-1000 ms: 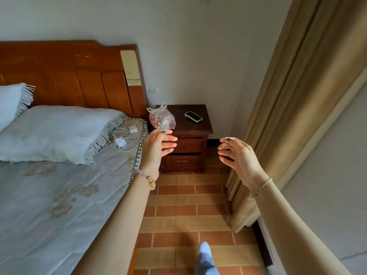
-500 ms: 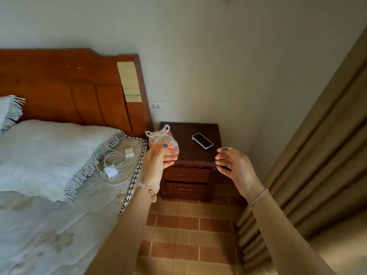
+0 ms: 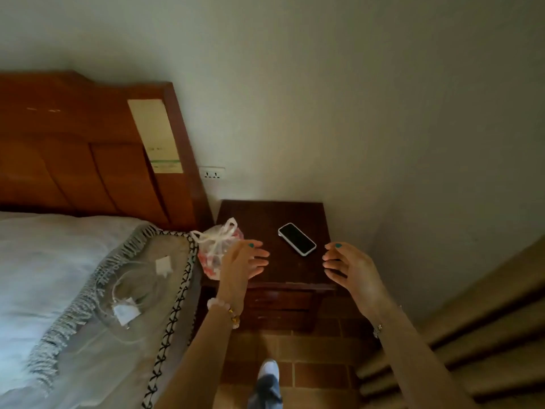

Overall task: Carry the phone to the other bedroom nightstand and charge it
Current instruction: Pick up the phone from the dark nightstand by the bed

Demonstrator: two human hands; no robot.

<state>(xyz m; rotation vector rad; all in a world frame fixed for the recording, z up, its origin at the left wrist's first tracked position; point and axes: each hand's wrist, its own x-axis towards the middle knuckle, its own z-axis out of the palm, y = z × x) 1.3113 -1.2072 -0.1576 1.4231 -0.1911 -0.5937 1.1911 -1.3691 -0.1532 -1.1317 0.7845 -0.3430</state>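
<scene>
Dark wood nightstand [image 3: 298, 270] in the corner, 2 drawers visible on its front. Phone [image 3: 297, 239] lies screen up on top, angled, light case edge showing. Tied plastic bag [image 3: 216, 249] sits at the nightstand's left edge, touching the bed side. Left hand [image 3: 240, 262] empty, fingers loosely spread, in front of the bag. Right hand [image 3: 352, 265] empty, fingers curled, just right of the phone, not touching it. Both wrists wear bracelets. Bed [image 3: 59, 290] at left with wooden headboard [image 3: 88, 160]; white charger with coiled cable [image 3: 126, 302] lies on the bedding. Wall socket [image 3: 213, 173] above the nightstand. Curtain [image 3: 472, 335] at right, tiled floor [image 3: 318, 376] below.
</scene>
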